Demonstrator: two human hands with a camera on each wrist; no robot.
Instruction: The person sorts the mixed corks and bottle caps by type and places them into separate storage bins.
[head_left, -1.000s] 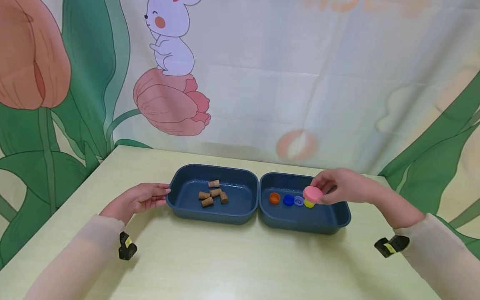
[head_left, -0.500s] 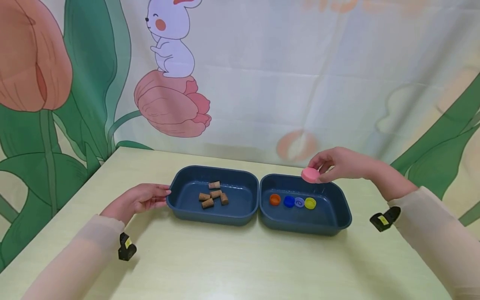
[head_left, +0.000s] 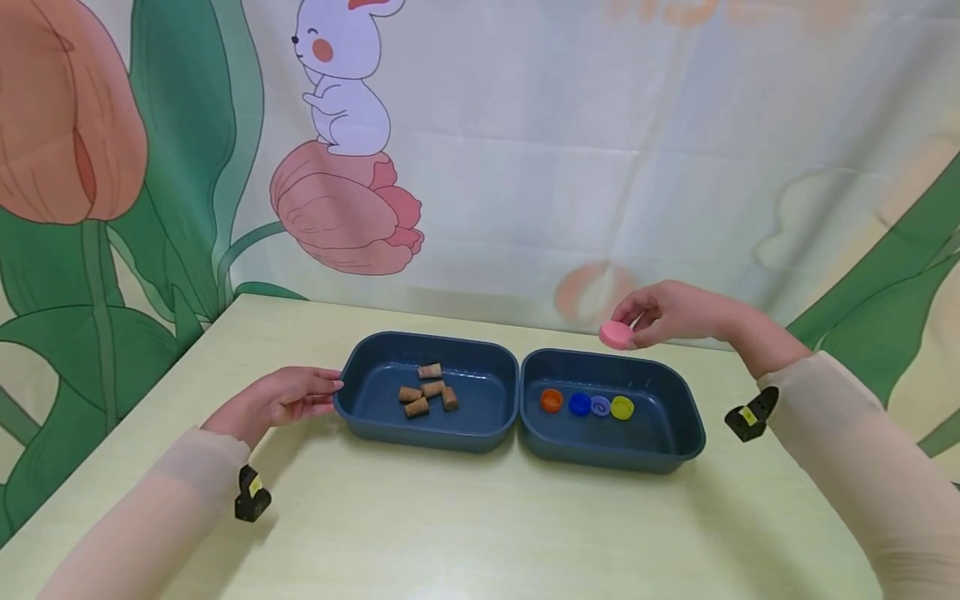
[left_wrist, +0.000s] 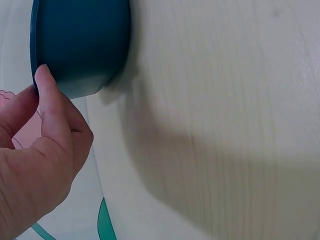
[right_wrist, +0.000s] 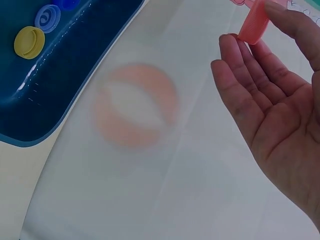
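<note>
My right hand [head_left: 675, 315] pinches a pink bottle cap [head_left: 616, 335] between thumb and fingertips, above the back edge of the right dark blue tray [head_left: 600, 457]. In the right wrist view the cap's ribbed side [right_wrist: 253, 24] shows. Inside that tray lie an orange cap [head_left: 551, 401], a blue cap [head_left: 580, 405], a lilac cap [head_left: 600, 406] and a yellow cap [head_left: 622, 407]. At the far left, my left hand [head_left: 281, 397] pinches the end rim of the left dark blue tray [head_left: 420, 439]. Thumb and finger meet on its wall [left_wrist: 80, 50] in the left wrist view.
Several wine corks [head_left: 432, 389] lie loose in the left tray. The two trays stand end to end on a pale wooden table [head_left: 465, 517]. Behind the table hangs a printed cloth [head_left: 510, 208] with tulips and a rabbit.
My right hand has lifted the pink cap up and back, from over the yellow cap to above the tray's rear edge. The left hand keeps its place on the tray.
</note>
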